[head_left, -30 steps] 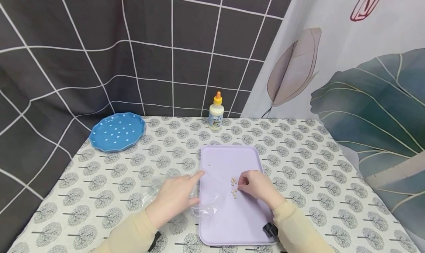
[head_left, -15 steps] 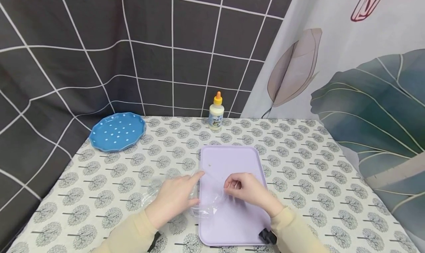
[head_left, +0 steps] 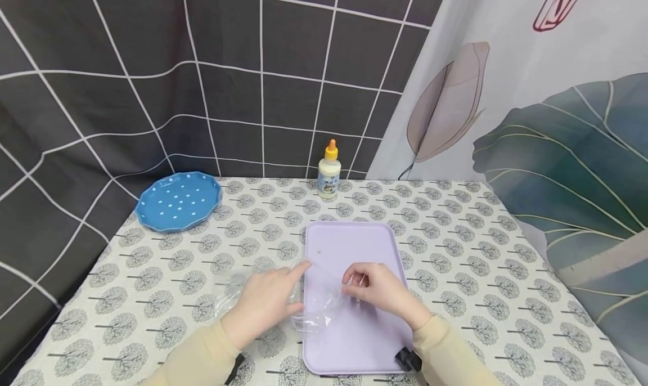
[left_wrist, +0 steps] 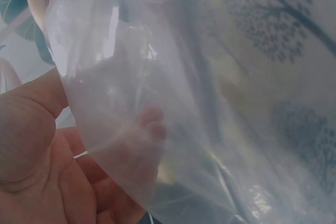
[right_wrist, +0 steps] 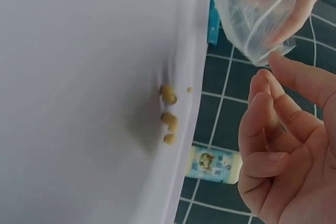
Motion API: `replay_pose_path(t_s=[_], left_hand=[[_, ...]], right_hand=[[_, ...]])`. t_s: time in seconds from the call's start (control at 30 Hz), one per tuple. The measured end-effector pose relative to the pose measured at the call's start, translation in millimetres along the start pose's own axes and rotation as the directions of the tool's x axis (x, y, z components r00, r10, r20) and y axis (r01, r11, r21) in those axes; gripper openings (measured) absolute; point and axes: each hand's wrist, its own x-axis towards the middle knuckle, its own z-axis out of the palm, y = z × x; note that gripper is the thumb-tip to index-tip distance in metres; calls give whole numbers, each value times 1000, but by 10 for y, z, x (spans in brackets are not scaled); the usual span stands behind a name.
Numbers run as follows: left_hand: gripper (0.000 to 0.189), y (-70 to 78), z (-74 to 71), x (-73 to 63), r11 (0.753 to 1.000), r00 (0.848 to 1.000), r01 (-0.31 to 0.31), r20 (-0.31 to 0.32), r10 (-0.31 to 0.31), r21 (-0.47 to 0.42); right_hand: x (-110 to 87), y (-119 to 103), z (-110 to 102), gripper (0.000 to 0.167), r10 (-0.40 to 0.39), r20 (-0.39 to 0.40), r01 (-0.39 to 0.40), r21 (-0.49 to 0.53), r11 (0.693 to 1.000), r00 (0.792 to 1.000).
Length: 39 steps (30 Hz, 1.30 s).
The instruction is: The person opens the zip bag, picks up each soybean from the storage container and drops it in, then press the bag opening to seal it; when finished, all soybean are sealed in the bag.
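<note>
My left hand holds a clear plastic bag over the left edge of the lavender tray. In the left wrist view, its fingers show through the film of the bag, with the thumb spread apart. My right hand is above the tray, thumb and forefinger brought together at the bag's edge. Whether a bean or the film is between those fingertips, I cannot tell. Several small, round, yellowish beans lie on the tray below the right hand. Another bean sits apart, toward the upper left.
A blue plate with white dots stands at the far left. Behind the tray is an upright squeeze bottle with a yellow cap and orange tip. Tree-print cloth covers the table, and curtains hang behind it.
My right hand has moved left from beside the beans to the bag's edge and has stayed there for the last half second. My left hand and the bag have hardly moved.
</note>
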Motion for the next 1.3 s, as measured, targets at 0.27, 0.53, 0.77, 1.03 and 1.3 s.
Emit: replay_pose_path(t_s=[0.27,0.53,0.77,1.03,1.3], left_hand=[[77,-9,11,1,1000,1000,3,6,-3,1],[77,-1,10,-2,1000,1000,1,1,-1,1],[77,7,23,-8,1000,1000,-13,-8,13,0],[76,7,29,-10,1000,1000,-14,-16,14,-1],[76,22,22,-10,1000,1000,-15,-15,15,6]], right_hand=[[9,172,-11,10,80,3,-80,-28,996,997],[-11,235,-18,14,117,-18,-119,-159,980,993],[12,229,11,17,165,-41,-170,-282,944,985],[30,202,29,20,175,-41,-178,-349,920,984],[18,200,32,19,163,-32,-164,-352,921,986]])
